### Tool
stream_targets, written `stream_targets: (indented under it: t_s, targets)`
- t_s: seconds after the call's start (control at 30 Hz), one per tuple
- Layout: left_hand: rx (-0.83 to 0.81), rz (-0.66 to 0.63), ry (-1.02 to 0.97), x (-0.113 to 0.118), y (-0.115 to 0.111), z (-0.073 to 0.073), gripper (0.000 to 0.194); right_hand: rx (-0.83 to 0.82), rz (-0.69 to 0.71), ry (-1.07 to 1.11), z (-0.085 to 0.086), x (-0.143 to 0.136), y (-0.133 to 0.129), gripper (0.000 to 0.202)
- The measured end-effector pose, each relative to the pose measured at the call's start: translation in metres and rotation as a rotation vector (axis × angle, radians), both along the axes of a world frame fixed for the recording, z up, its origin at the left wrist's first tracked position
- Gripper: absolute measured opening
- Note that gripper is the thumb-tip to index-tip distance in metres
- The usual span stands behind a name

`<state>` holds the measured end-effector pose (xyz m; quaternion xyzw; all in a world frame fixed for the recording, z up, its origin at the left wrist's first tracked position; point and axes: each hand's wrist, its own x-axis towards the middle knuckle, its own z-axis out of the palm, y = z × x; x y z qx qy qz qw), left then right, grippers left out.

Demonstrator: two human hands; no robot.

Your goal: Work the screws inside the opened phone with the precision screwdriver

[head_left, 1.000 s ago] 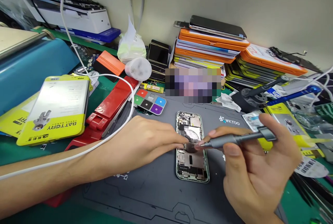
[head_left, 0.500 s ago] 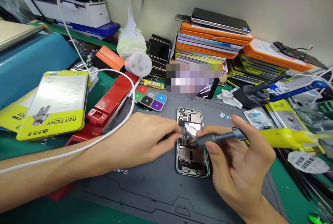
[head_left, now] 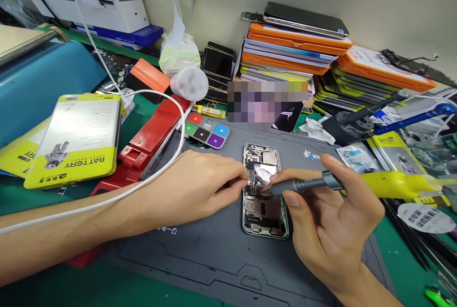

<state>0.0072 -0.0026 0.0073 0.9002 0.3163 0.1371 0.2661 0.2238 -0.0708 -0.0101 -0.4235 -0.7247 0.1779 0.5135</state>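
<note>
An opened smartphone (head_left: 264,207) lies on the grey work mat (head_left: 200,259), its inner boards and silvery back exposed. At the phone's left edge, the thumb and forefinger of my left hand (head_left: 210,181) are pressed together, gripping the rim. My right hand (head_left: 332,221) holds a slanted, pen-shaped tool (head_left: 307,184) with a grey barrel and a yellow rear part. The tool's front end is over the middle of the phone, beside a crumpled silvery piece (head_left: 263,175). Its very tip is dark and hard to make out.
A white cable (head_left: 160,92) loops across my left forearm. Left stand a red clamp-like tool (head_left: 150,131) and a yellow battery pack (head_left: 78,140). Behind are a colored tile (head_left: 207,131), stacked orange cases (head_left: 296,40) and a dark tool holder (head_left: 346,126).
The view has shifted slightly. Both hands keep almost the same grip and position at the phone, the right hand sitting slightly farther right.
</note>
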Motion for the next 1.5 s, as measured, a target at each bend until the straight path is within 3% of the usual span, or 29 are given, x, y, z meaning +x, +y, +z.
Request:
stream_targets:
  t_s: [0.67,0.87,1.37,1.5]
  targets:
    - [0.037,-0.022,0.007,-0.002,0.001,-0.002,0.019,0.038,-0.022,-0.031,0.001,-0.003,0.002,0.069]
    - [0.029,-0.029,0.009,-0.001,0.0,-0.002,0.019,-0.02,-0.015,-0.001,0.003,-0.005,0.003,0.069]
    - [-0.001,-0.031,0.028,-0.001,0.0,-0.001,0.018,-0.015,0.09,-0.093,-0.005,0.003,0.0,0.077]
    - [-0.016,-0.031,0.026,-0.001,0.0,0.0,0.019,-0.019,0.058,-0.131,-0.01,0.006,-0.004,0.078]
